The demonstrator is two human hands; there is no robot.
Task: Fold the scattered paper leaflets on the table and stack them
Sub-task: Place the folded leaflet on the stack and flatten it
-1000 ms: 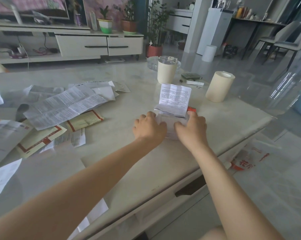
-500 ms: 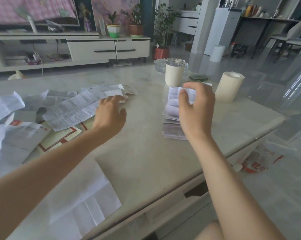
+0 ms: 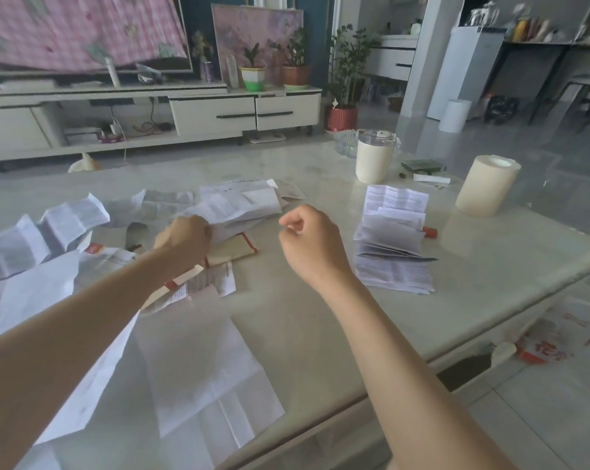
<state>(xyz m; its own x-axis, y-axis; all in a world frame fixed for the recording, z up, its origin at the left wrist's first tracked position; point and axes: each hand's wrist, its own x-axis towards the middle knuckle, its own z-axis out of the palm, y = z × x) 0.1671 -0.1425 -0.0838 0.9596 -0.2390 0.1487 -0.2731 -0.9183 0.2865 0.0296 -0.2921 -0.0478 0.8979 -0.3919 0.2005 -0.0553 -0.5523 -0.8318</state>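
Observation:
A stack of folded leaflets [image 3: 393, 245] lies on the pale marble table [image 3: 320, 334] at the right, its top sheets springing open. Unfolded leaflets are scattered across the left half, among them a long printed leaflet [image 3: 239, 206], a beige red-bordered leaflet [image 3: 232, 252] and a large blank white sheet [image 3: 202, 371] near the front edge. My left hand [image 3: 183, 239] grips the near end of the long printed leaflet. My right hand [image 3: 308, 239] hovers between the scatter and the stack, fingers loosely curled and holding nothing.
A cream lidded tumbler [image 3: 373, 157] and a cream paper roll [image 3: 487, 184] stand at the back right, with a dark green box [image 3: 422, 165] and a small white tube [image 3: 431, 179] between them. A red marker [image 3: 431, 231] peeks out beside the stack. The table edge runs diagonally at the front right.
My right hand has let go of the stack's top sheet and drawn back left. My left hand has reached into the scatter and taken hold of the long printed leaflet.

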